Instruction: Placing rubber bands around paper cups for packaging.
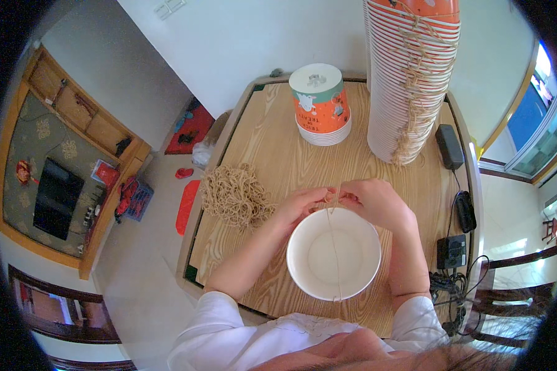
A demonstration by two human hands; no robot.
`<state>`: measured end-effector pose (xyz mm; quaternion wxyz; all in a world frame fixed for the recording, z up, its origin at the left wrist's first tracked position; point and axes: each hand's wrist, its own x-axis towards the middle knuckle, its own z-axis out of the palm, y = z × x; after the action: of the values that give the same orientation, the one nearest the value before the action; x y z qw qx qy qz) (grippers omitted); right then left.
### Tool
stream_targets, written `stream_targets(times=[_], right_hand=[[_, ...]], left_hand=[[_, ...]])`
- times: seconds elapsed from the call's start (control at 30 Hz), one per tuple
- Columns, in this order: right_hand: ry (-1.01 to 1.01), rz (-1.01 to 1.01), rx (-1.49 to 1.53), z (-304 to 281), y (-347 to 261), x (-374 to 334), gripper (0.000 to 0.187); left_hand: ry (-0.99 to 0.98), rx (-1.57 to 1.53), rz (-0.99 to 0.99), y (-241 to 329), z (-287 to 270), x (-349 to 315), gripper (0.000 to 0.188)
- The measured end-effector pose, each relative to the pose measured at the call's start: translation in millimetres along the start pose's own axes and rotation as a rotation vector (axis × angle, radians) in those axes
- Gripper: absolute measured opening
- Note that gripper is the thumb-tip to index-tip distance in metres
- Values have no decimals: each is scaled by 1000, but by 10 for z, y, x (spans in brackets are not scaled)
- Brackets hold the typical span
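A white paper bucket (310, 263) stands upright on the table close to my body, its round mouth facing up. A thin piece of twine (335, 253) runs across the mouth from the near rim to the far rim. At the far rim, my left hand (303, 203) pinches the twine, its fingertips close to the other hand's. My right hand (374, 199) is closed on the twine too, with its fingertips partly hidden behind the knuckles. To the left of my left forearm lies a loose heap of tan twine (236, 195).
A tall stack of nested paper buckets (390, 93), with twine pieces along its side, rises at the back right. Left of it stands a short upside-down stack of orange and green buckets (320, 108). Black adapters (450, 147) and cables line the wooden table's (269, 123) right edge.
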<state>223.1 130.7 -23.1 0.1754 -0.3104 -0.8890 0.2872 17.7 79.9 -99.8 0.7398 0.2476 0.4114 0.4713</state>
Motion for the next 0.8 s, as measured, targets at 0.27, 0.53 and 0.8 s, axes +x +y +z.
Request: stream_targets(times=[0.27, 0.53, 0.8], right_hand=[[39, -70, -58, 39, 19, -29, 17], [8, -7, -98, 51, 26, 12, 17], [25, -4, -70, 113, 69, 55, 17]], left_hand=[[79, 341, 81, 143, 107, -125, 21], [41, 747, 386, 44, -50, 25, 18], [77, 899, 465, 69, -70, 105, 15]])
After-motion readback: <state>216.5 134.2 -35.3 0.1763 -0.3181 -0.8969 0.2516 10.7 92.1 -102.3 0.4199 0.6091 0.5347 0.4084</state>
